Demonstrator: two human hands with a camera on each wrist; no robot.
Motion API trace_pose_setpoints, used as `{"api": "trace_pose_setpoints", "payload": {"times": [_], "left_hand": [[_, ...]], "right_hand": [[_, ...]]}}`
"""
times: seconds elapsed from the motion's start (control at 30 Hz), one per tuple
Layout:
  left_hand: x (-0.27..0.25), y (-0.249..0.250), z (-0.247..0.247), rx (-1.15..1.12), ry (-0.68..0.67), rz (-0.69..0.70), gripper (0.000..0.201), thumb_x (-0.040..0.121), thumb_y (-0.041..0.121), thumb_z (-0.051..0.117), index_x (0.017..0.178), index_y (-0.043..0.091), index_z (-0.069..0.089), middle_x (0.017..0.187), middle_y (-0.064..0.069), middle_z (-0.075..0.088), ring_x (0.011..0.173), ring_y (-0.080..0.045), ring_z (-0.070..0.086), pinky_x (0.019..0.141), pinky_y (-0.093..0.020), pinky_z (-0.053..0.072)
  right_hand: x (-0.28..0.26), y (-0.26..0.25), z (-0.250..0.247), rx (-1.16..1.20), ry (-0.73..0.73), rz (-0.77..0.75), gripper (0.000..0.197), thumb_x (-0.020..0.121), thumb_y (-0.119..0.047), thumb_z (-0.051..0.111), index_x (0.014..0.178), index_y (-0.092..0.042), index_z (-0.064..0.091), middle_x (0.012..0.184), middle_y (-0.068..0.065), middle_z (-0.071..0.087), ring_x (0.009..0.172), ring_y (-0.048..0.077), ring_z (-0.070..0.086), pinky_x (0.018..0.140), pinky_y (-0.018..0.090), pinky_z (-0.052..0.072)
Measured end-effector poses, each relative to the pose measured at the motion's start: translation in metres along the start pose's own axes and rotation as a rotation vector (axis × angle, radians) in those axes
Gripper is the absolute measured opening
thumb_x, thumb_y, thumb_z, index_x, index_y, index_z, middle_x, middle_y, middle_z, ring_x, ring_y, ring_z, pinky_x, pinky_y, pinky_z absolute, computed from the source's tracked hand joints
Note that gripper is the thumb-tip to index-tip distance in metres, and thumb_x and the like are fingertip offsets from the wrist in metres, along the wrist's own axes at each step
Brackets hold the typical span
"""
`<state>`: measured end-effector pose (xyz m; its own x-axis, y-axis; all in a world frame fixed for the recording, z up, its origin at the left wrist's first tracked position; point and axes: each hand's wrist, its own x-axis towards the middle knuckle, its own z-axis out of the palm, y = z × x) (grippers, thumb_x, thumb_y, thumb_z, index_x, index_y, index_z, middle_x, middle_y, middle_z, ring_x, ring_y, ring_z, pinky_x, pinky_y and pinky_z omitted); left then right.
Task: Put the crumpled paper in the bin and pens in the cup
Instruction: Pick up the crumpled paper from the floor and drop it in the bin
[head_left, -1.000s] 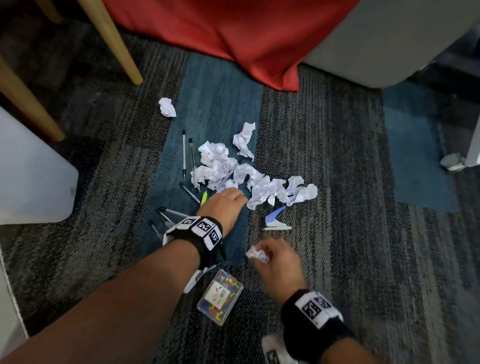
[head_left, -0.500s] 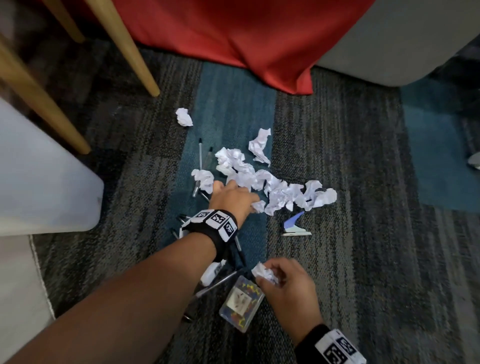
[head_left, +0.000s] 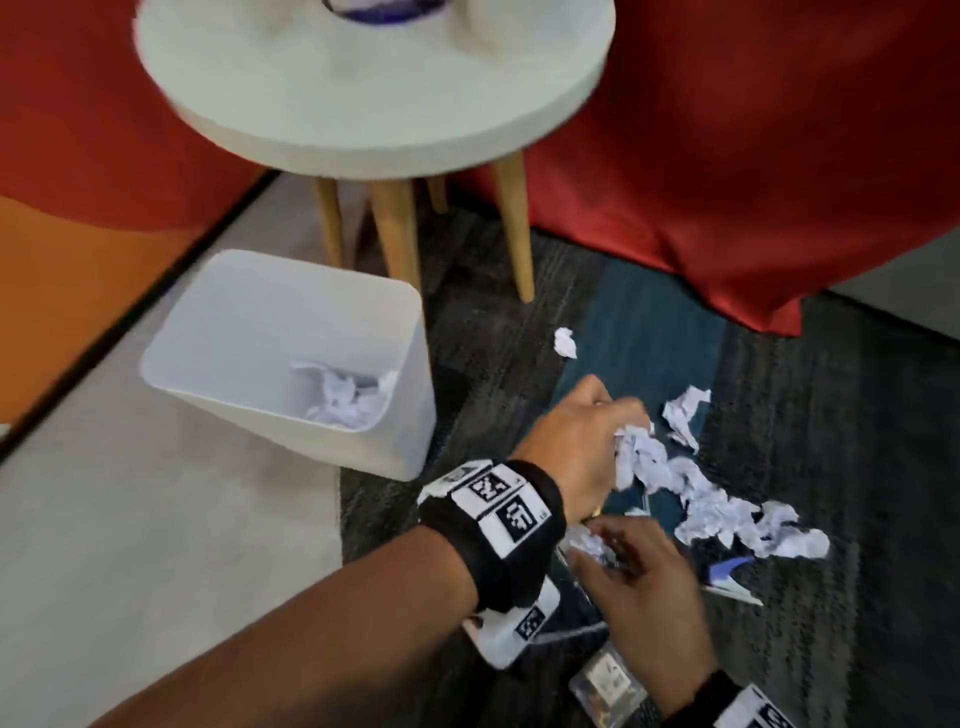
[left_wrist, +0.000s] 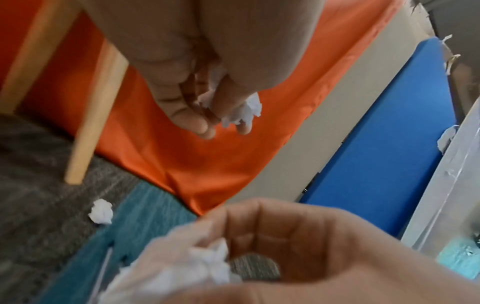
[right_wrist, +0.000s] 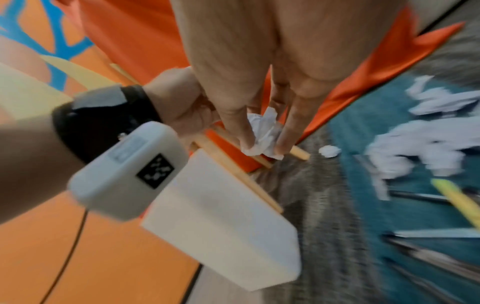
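On the left stands the white bin (head_left: 291, 364) on the floor, and some crumpled paper (head_left: 343, 397) is already inside it, down in one corner. Behind the bin is a round white table (head_left: 374, 88) with wooden legs (head_left: 397, 234). A red cloth (head_left: 753, 156) hangs behind that.

Next comes the left hand (head_left: 576, 447), a little to the right of the bin and above the carpet (head_left: 493, 364). Its fingers are curled around a white paper wad (left_wrist: 202, 265) (the left wrist view shows this up close, though it is blurry). A black wrist band (head_left: 493, 525) with square marks sits on that arm.

Just below it, and very near, is the right hand (head_left: 639, 587). Its fingertips (right_wrist: 244, 137) pinch a small paper ball (right_wrist: 265, 133) between them.

To the right of both hands, a messy row of paper scraps (head_left: 717, 504) lies on the blue and grey carpet. One little scrap (head_left: 565, 342) lies alone, farther up near a table leg. Another torn bit (head_left: 685, 415) sits at the top of the row.

Pens (right_wrist: 418, 197) lie on the carpet near the scraps, along with a yellow one (right_wrist: 454, 197) (they look smeared in the right wrist view). A blue and white thing (head_left: 730, 574) lies just past the right hand, but I cannot tell what it is. A small clear packet (head_left: 605, 688) lies at the bottom, by the right wrist.
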<state>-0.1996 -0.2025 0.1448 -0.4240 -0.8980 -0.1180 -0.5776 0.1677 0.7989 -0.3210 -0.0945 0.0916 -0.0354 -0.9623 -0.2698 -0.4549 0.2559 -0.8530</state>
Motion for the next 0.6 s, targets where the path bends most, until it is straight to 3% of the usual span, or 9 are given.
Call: {"api": "trace_pose_setpoints", "payload": {"times": [0.17,0.3,0.47,0.6], "left_hand": [[-0.053,0.024,-0.090,0.152,0.142,-0.157,0.017,0.091,0.017,0.046,0.106,0.013,0.053,0.096,0.000,0.034,0.084,-0.026,0.046,0.079,-0.036,0.039],[-0.077,0.014,-0.140,0.180,0.331,-0.343,0.030,0.095,0.035,0.043,0.110,0.012,0.055,0.102,-0.002,0.043,0.094,-0.025,0.051,0.085,-0.033,0.039],[-0.098,-0.018,-0.169,0.067,0.576,-0.544,0.028,0.096,0.023,0.046,0.121,0.018,0.056,0.115,-0.005,0.044,0.104,-0.027,0.053,0.099,-0.032,0.039],[-0.109,-0.043,-0.174,0.085,0.648,-0.586,0.032,0.092,0.010,0.055,0.120,0.024,0.061,0.114,-0.002,0.044,0.095,-0.020,0.054,0.085,-0.014,0.033]], "right_hand": [[0.014,-0.083,0.018,-0.059,-0.091,-0.236,0.026,0.082,-0.010,0.074,0.096,-0.030,0.066,0.098,-0.010,0.059,0.089,0.000,0.058,0.074,0.008,0.044],[0.034,-0.127,0.042,-0.060,-0.146,-0.337,0.023,0.084,-0.013,0.070,0.105,-0.022,0.068,0.101,-0.010,0.057,0.091,-0.002,0.056,0.077,0.003,0.040],[0.057,-0.154,0.069,0.025,-0.110,-0.364,0.025,0.085,-0.017,0.069,0.108,-0.028,0.066,0.100,-0.012,0.055,0.088,0.003,0.059,0.075,0.015,0.046],[0.069,-0.166,0.084,0.111,-0.023,-0.362,0.034,0.082,-0.018,0.074,0.109,-0.031,0.058,0.098,-0.007,0.061,0.081,0.008,0.059,0.070,0.015,0.049]]}}
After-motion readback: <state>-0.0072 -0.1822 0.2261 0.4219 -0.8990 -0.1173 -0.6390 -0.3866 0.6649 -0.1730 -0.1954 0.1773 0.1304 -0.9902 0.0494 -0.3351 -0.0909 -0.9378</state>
